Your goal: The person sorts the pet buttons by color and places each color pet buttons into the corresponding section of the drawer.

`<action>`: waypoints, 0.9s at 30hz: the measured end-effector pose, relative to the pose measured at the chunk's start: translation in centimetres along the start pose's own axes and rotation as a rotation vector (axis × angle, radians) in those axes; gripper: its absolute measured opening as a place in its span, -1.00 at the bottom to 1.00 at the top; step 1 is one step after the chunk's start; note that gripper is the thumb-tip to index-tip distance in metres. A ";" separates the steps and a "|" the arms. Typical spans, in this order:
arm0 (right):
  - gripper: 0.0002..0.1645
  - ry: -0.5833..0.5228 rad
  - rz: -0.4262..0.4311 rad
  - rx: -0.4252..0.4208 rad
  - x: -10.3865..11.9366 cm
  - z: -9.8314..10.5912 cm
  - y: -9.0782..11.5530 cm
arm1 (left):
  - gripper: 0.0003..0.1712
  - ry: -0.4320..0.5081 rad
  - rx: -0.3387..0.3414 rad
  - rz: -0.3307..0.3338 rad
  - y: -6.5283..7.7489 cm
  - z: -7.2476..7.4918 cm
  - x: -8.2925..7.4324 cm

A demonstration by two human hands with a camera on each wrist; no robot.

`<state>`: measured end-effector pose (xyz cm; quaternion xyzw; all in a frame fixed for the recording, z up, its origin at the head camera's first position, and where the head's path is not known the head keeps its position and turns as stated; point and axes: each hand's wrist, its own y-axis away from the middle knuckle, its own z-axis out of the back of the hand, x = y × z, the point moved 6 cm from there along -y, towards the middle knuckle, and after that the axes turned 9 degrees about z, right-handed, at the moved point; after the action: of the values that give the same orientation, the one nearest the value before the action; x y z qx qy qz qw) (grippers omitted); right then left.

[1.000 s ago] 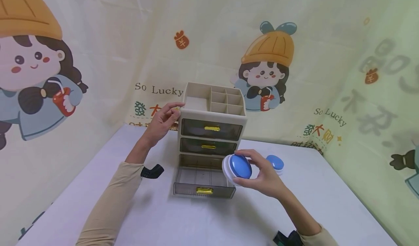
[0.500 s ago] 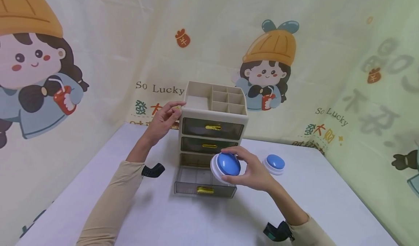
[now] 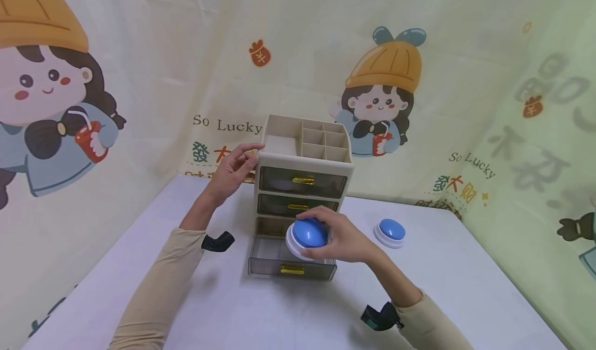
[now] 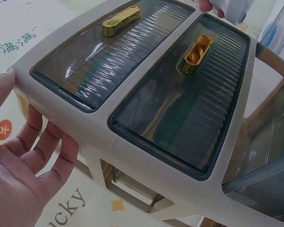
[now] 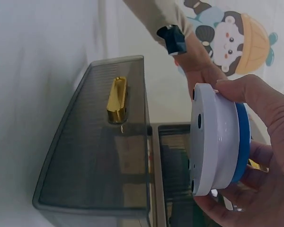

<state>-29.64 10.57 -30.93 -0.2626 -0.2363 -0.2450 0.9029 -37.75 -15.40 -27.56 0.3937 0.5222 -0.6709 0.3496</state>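
A beige desktop drawer organizer (image 3: 304,158) stands on the table, its bottom drawer (image 3: 292,268) pulled out and the upper two closed. My left hand (image 3: 231,173) touches the organizer's upper left side; in the left wrist view the thumb and fingers lie along its edge. My right hand (image 3: 342,236) grips a round push button (image 3: 309,233) with a blue dome and white base. Thumb and fingers hold it by its rim, tilted, over the open drawer. The right wrist view shows the white underside of its base beside the drawer front (image 5: 104,142). A second blue push button (image 3: 391,231) sits on the table to the right.
The white table (image 3: 223,308) runs up to a cartoon-printed cloth (image 3: 298,55) at the back and sides. Divided compartments (image 3: 326,140) form the organizer's top. A black wrist camera mount (image 3: 219,242) sits at the left wrist, another (image 3: 381,316) at the right.
My right hand has carried the push button leftward, from the open drawer's right side to above its middle. The left hand stays on the organizer, and the second push button is now fully uncovered.
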 end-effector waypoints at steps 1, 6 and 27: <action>-0.18 0.003 0.001 0.005 -0.1 -0.2 -0.2 | -0.57 -0.001 -0.001 0.001 0.0 0.0 0.0; -0.20 0.001 -0.009 0.018 -0.4 -1.1 -1.1 | -0.57 -0.007 -0.006 0.011 0.0 0.0 0.1; -0.36 -0.322 -0.375 -0.065 -4.7 -5.2 -3.0 | -0.58 0.002 0.001 0.006 0.0 -0.1 0.0</action>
<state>-33.36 6.76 -36.38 -0.2788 -0.4137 -0.3707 0.7834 -37.69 -15.35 -27.58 0.3962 0.5209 -0.6698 0.3508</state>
